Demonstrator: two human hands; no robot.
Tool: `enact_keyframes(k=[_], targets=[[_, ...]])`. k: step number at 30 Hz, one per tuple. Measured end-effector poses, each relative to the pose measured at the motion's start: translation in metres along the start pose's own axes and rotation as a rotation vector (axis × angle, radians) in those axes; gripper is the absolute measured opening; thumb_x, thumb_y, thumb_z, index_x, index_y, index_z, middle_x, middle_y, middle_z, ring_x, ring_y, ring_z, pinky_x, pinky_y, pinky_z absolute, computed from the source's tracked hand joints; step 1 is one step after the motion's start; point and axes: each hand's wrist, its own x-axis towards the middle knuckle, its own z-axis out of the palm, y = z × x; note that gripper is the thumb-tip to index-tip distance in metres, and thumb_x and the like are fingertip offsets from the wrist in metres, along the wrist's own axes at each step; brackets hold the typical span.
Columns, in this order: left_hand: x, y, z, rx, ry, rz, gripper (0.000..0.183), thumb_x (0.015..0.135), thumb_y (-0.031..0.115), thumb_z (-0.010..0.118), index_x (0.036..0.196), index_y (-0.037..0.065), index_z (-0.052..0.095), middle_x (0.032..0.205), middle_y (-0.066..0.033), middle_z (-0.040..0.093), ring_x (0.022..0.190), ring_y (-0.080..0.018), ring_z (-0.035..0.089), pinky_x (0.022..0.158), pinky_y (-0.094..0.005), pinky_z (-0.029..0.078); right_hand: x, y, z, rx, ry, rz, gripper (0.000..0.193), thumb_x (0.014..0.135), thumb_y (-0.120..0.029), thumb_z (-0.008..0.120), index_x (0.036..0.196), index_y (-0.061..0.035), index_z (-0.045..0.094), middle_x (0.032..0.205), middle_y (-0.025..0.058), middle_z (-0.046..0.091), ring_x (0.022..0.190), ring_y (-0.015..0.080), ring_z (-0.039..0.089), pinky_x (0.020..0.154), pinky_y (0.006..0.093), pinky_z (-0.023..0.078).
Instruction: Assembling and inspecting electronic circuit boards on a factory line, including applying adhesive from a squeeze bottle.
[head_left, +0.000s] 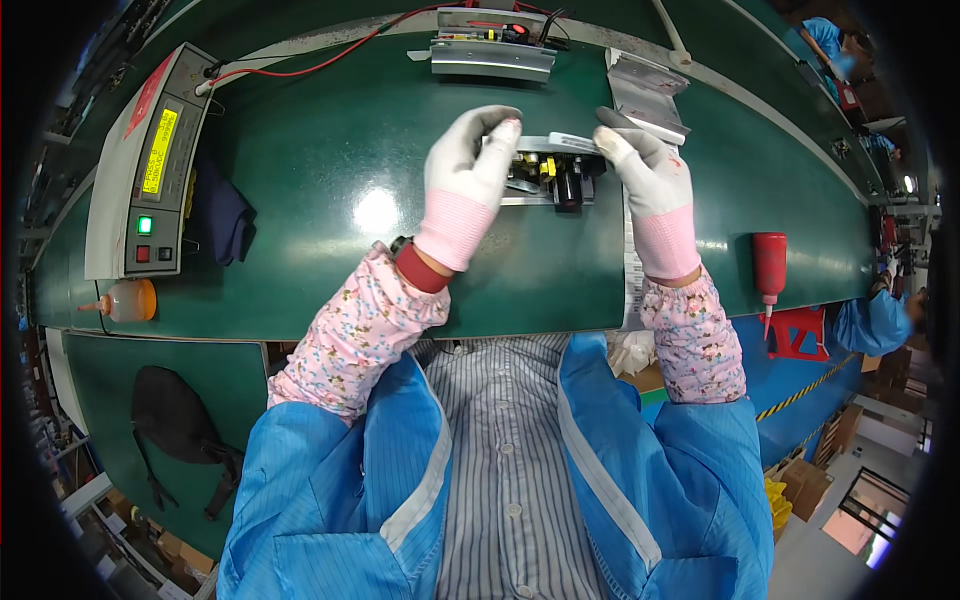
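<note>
Both hands wear white gloves with grey fingertips and pink cuffs. Between them on the green bench lies an open metal-cased electronic module (550, 180) with black cylinders and yellow parts. My left hand (470, 160) is by its left end, fingers curled and thumb drawn against the fingertips; whatever they pinch is too small to make out. At the module's far right corner is my right hand (648, 170), thumb and fingers brought together beside the end of a pale strip (573, 144) along the far rim. What lies between those fingertips is hidden.
A tester (150, 180) with a lit yellow display stands left, a red lead running from it to another cased module (493, 58). An empty metal casing (645, 95) lies far right. Bottles, one clear with orange (130, 300) and one red (769, 264), flank the bench's near edge.
</note>
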Motion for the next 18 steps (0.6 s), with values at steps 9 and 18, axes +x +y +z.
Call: enact_keyframes(k=[9,18], targets=[[0.003,-0.010,0.006,-0.049,-0.038,-0.057,0.021,0.098,0.016,0.061,0.108,-0.001,0.068,0.099,-0.0068,0.071,0.084,-0.0135,0.061,0.078,-0.0256,0.050,0.018,-0.003,0.009,0.066,-0.115,0.116,0.035,0.092,-0.026,0.074,0.110,0.0052,0.073,0.094,0.0053,0.070,0.086,0.0093,0.059,0.081,0.0210,0.045],[0.003,-0.007,0.003,-0.108,-0.041,-0.157,0.020,0.098,0.017,0.062,0.106,-0.001,0.067,0.097,-0.0067,0.070,0.083,-0.0130,0.061,0.077,-0.0256,0.050,0.023,-0.002,0.015,0.075,-0.136,0.139,0.036,0.092,-0.026,0.075,0.111,0.0048,0.073,0.094,0.0064,0.070,0.084,0.0094,0.059,0.080,0.0209,0.046]])
